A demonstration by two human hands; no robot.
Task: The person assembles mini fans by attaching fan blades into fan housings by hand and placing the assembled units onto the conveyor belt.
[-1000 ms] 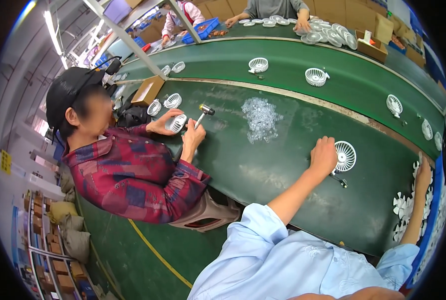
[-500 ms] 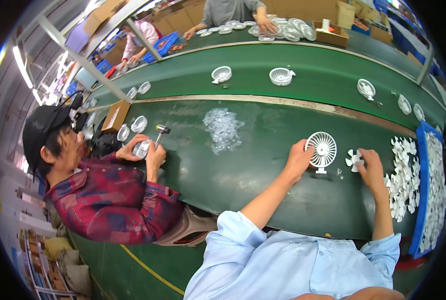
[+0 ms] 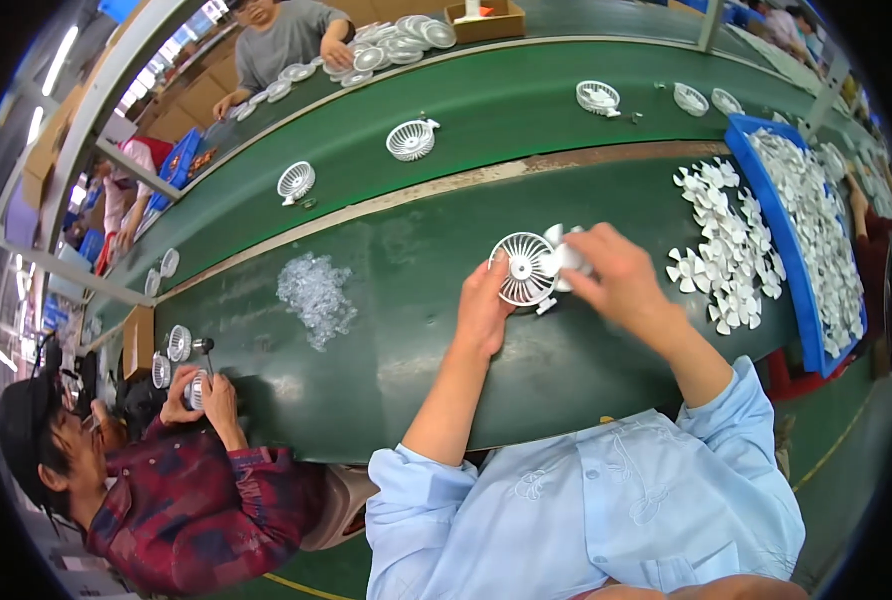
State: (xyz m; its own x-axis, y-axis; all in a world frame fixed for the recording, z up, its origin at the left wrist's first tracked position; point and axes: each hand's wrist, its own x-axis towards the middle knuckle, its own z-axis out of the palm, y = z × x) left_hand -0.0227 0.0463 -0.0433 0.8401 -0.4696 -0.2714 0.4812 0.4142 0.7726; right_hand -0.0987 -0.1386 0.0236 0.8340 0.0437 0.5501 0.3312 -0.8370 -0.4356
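Observation:
My left hand grips a round white fan housing by its left rim, with the slatted face up and a short stub at the lower right. My right hand is closed on a white fan blade, close against the housing's right edge. Whether blade and housing touch, I cannot tell. Right of my hands lies a heap of loose white fan blades on the green table.
A blue tray of blades stands at the right. Small clear plastic pieces lie in a pile left of centre. Beyond, a green conveyor carries several housings. At the left a co-worker in a plaid shirt holds a part and a hammer.
My right hand has brought the fan blade leftward to the housing's edge. The housing has tilted in my left hand. My view has turned to the right.

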